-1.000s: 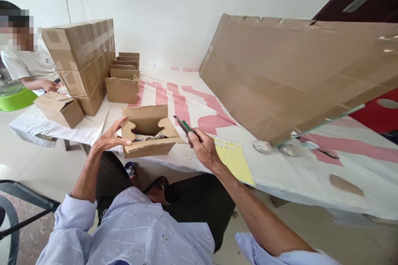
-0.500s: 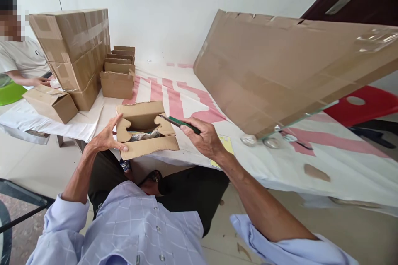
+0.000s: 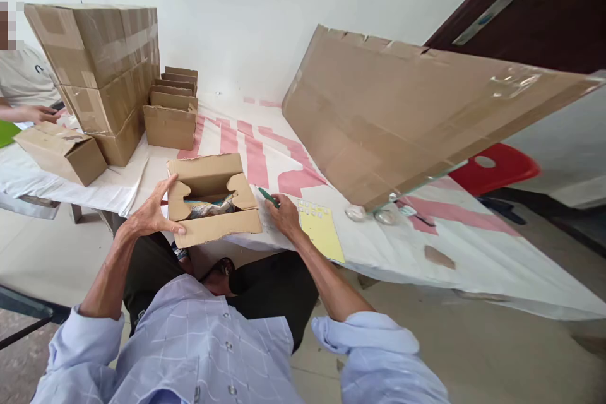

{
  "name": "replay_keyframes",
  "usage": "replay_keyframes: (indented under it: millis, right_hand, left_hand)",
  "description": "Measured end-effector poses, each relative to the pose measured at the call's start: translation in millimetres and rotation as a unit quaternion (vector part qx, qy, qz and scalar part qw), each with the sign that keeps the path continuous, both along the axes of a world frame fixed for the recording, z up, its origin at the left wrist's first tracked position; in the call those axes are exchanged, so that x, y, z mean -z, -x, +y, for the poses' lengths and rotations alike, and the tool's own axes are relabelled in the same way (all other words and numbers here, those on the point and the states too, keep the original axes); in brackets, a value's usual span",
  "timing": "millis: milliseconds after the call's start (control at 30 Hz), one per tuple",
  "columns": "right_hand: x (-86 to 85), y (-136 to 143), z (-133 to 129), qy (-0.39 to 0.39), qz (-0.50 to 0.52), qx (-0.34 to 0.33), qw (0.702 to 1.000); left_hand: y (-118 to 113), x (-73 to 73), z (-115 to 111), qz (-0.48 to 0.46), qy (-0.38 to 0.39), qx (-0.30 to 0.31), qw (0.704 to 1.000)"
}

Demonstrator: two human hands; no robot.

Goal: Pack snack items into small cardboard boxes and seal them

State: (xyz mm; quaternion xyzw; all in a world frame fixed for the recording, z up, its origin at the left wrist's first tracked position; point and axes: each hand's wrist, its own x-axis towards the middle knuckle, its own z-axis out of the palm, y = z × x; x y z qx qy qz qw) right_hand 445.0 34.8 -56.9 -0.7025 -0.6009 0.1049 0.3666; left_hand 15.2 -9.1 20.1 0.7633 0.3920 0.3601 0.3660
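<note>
A small cardboard box [image 3: 218, 227] stands at the table's near edge with its flaps open, tilted toward me. Crumpled wrapped contents [image 3: 211, 207] show inside, too unclear to name. My left hand [image 3: 154, 211] grips the box's left end, thumb on the near flap and fingers at the far corner. To the right of the box, my right hand [image 3: 285, 214] is closed round a green-handled knife [image 3: 269, 197] low over the table, apart from the box. Beside that hand lies a yellow sheet [image 3: 322, 233] with small pale pieces along its top.
Taped boxes [image 3: 104, 66] are stacked at the left, with open cartons [image 3: 170, 123] in a row beside them. A large cardboard panel [image 3: 407, 113] leans at the right. Tape rolls [image 3: 386, 216] lie below it. A co-worker's hand [image 3: 40, 115] is at far left.
My right hand has drawn the knife away from the box flap, down and to the right, toward the tabletop. My left hand still holds the box. The view has turned slightly right.
</note>
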Motion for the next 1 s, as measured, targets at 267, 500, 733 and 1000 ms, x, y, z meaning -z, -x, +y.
replay_keyframes:
  millis: [267, 500, 733, 1000]
  right_hand:
    - [-81.0, 50, -15, -0.215, -0.038, -0.230, 0.948]
    - [-149.4, 131, -12, 0.095, -0.339, -0.411, 0.841]
    - [-159.8, 144, 3, 0.192, -0.418, -0.406, 0.789]
    - [-162.7, 134, -6, 0.033, -0.385, -0.385, 0.838]
  left_hand:
    - [-4, -4.1, 11, 0.022, 0.003, 0.004, 1.000]
    - [-8, -2.1, 19, 0.020, 0.018, 0.013, 1.000]
    - [-5, 1.8, 26, 0.019, 0.013, 0.016, 1.000]
    - [-2, 3.4, 35, 0.030, 0.015, 0.008, 0.999]
